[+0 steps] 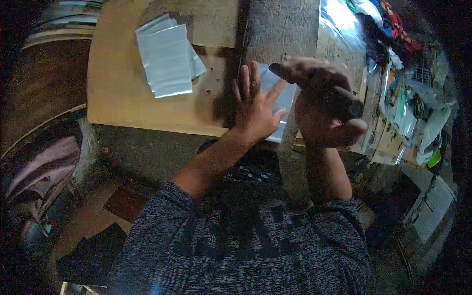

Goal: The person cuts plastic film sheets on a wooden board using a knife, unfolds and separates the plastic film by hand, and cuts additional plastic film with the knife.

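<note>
My left hand (256,110) rests with spread fingers on a clear plastic sheet or bag (282,101), which lies on a dark wooden board (280,29). My right hand (327,103) is raised above the board, just right of that plastic and closer to the camera. Its fingers are loosely bent, apart and slightly blurred, with nothing visible in them. To the left, a small stack of flat clear plastic bags (169,61) lies on the light wooden tabletop (118,93).
Shiny clear plastic (341,22) lies at the far right of the board. Crumpled plastic (408,113) and coloured cloth (396,24) clutter the right side. A draped pinkish cloth (46,169) is at the lower left. The tabletop's front edge runs near my forearms.
</note>
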Demonstrator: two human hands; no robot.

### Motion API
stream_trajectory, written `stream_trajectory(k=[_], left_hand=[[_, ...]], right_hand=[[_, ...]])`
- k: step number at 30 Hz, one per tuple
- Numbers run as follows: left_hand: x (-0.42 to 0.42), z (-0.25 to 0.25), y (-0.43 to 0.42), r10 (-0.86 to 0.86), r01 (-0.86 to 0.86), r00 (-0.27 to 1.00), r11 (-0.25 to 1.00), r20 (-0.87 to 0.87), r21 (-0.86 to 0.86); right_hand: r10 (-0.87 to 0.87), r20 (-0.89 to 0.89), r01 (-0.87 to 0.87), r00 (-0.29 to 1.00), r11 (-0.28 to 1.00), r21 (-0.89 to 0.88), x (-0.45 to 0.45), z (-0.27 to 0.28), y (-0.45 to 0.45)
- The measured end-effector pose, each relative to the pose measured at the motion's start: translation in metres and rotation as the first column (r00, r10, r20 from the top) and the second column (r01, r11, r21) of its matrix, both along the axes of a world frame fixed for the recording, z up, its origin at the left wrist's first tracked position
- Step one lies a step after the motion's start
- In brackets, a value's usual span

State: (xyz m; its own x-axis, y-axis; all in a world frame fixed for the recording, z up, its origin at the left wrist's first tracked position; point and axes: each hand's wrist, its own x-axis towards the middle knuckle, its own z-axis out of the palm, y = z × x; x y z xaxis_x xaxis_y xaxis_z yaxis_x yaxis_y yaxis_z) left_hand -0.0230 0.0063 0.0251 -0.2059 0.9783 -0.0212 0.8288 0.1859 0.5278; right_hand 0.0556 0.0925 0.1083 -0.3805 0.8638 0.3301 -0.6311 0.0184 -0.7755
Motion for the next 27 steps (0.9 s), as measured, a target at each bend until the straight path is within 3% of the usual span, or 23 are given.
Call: stream_trajectory(k=[4,7,10,13,16,17,19,20,21,24,27], left_hand=[[0.007,-0.003,-0.015,-0.031,0.024,0.995,0.997,-0.094,-0.067],[0.007,-0.01,-0.018,-0.026,0.026,0.999,1.0,-0.042,-0.002],[0.007,-0.008,-0.017,-0.021,0.018,0.996,0.999,-0.087,-0.026],[0.006,-0.009,-0.017,-0.028,0.023,0.996,0.998,-0.082,-0.06],[0.008,-0.016,-0.018,-0.017,0.013,0.996,0.999,-0.093,-0.041],[0.009,-0.019,-0.018,-0.027,0.016,0.994,0.995,-0.11,-0.098],[0.011,-0.017,-0.017,-0.045,0.026,0.991,0.988,-0.123,-0.153],[0.01,-0.017,-0.016,-0.018,0.009,0.995,0.996,-0.099,-0.085],[0.01,-0.014,-0.017,0.003,-0.005,0.998,1.0,-0.068,-0.025],[0.007,-0.01,-0.015,-0.018,0.014,0.998,0.998,-0.057,-0.065],[0.007,-0.012,-0.017,-0.025,0.025,0.998,1.0,-0.06,-0.003]], right_hand=[[-0.061,0.17,0.065,0.984,0.998,-0.014,-0.003,0.012,-0.005],[-0.016,0.114,0.027,0.993,0.995,-0.096,0.016,-0.011,-0.001],[0.101,0.121,-0.106,0.988,0.993,0.041,0.015,-0.011,0.006],[-0.025,-0.064,0.019,0.998,0.995,-0.1,0.004,0.001,0.0],[0.217,-0.313,-0.179,0.925,0.973,0.145,-0.004,0.0,-0.003],[0.07,-0.106,-0.072,0.992,0.997,-0.015,-0.003,-0.01,-0.009],[0.046,0.058,-0.043,0.997,0.998,-0.047,0.0,-0.007,-0.006],[0.04,0.139,-0.031,0.99,0.998,-0.061,0.002,-0.006,-0.005],[-0.004,0.038,0.009,0.999,0.99,-0.141,0.006,-0.008,-0.01],[0.027,-0.076,-0.028,0.997,1.0,-0.013,0.016,-0.009,-0.001],[-0.05,0.017,0.052,0.999,0.994,-0.097,0.021,-0.008,-0.006]])
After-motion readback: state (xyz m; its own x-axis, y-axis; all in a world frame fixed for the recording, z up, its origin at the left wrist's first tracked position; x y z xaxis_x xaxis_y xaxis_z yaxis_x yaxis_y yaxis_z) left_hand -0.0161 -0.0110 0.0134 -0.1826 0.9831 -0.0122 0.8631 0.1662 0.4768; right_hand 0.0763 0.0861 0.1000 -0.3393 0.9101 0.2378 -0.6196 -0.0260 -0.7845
